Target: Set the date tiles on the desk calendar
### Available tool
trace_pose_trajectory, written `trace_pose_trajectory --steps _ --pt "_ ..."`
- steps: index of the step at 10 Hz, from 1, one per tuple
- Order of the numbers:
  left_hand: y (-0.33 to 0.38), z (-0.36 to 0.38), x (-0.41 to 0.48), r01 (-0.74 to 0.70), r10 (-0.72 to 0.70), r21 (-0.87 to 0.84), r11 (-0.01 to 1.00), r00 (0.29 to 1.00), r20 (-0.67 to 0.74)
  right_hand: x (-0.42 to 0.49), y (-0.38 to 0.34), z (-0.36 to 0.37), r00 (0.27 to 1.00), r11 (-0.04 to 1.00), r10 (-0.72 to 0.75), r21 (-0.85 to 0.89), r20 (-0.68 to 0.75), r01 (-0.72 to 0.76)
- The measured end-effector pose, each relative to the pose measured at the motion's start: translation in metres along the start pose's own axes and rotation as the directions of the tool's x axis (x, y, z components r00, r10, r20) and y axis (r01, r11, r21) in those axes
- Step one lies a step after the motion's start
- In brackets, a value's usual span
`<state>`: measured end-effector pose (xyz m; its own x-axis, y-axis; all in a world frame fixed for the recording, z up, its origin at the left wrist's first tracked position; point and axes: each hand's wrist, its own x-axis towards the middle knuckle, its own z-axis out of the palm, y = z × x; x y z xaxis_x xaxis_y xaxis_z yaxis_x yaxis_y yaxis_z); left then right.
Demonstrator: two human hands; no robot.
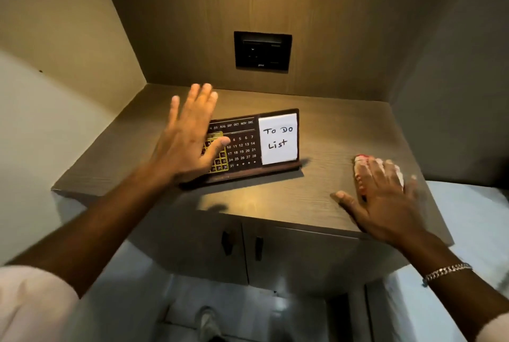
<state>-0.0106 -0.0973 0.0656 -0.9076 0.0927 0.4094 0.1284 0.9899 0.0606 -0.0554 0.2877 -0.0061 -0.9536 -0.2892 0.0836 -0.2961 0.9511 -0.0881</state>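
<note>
A dark wooden desk calendar (242,148) stands on the counter, with month names along its top, a grid of day numbers, and a white "To Do List" note (278,138) on its right side. A gold grid frame (219,161) lies over the left of the day numbers. My left hand (187,135) hovers in front of the calendar's left half, fingers spread, holding nothing and hiding that part. My right hand (385,192) lies flat on a red and white cloth (360,169) on the counter, right of the calendar.
The wood-grain counter (275,203) sits in a recessed niche with walls at the left and back. A black socket plate (262,50) is on the back wall. Below the front edge are two cabinet doors with dark handles (228,242).
</note>
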Motion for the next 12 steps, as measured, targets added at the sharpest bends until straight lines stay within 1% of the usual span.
trace_pose_trajectory --steps 1,2,3,4,5,6,7,8,9,10,11,12 --pt "0.014 0.016 -0.043 0.35 -0.444 -0.41 0.842 0.882 -0.159 -0.001 -0.026 -0.007 0.986 0.985 -0.045 0.156 -0.159 0.07" --pt "0.04 0.035 -0.076 0.558 -0.723 -0.713 0.424 0.683 0.105 0.0 -0.077 -0.004 0.994 0.803 -0.024 0.591 -0.102 0.08" --pt "0.059 0.045 -0.092 0.616 -0.745 -0.736 0.282 0.623 0.236 0.008 -0.112 0.007 0.999 0.583 0.023 0.812 0.029 -0.037" --pt "0.056 0.047 -0.087 0.601 -0.736 -0.758 0.256 0.629 0.25 0.017 -0.126 0.014 0.995 0.511 0.086 0.855 0.051 -0.088" --pt "0.035 0.051 -0.07 0.577 -0.74 -0.79 0.204 0.62 0.262 0.029 -0.133 0.022 0.99 0.49 0.136 0.865 0.046 -0.107" --pt "0.004 0.06 -0.039 0.557 -0.678 -0.819 0.136 0.656 0.333 0.051 -0.14 0.025 0.98 0.468 0.194 0.874 0.042 -0.13" --pt "-0.028 0.077 0.002 0.57 -0.637 -0.814 0.117 0.671 0.379 0.09 -0.142 0.026 0.973 0.458 0.223 0.876 0.051 -0.151" --pt "-0.061 0.097 0.046 0.599 -0.54 -0.785 0.156 0.718 0.44 0.139 -0.136 0.026 0.971 0.561 0.236 0.809 0.046 -0.175" --pt "-0.081 0.109 0.088 0.585 -0.426 -0.799 0.137 0.763 0.486 0.178 -0.13 0.027 0.965 0.613 0.258 0.763 0.051 -0.204" --pt "-0.088 0.121 0.11 0.592 -0.434 -0.798 0.117 0.753 0.495 0.195 -0.132 0.031 0.961 0.642 0.275 0.743 0.006 -0.189" --pt "-0.089 0.125 0.116 0.609 -0.463 -0.749 0.261 0.76 0.456 0.201 -0.132 0.037 0.951 0.651 0.309 0.736 -0.031 -0.188" --pt "-0.081 0.109 0.104 0.515 -0.415 -0.744 0.426 0.842 0.345 0.184 -0.133 0.027 0.907 0.584 0.41 0.791 -0.095 -0.181"
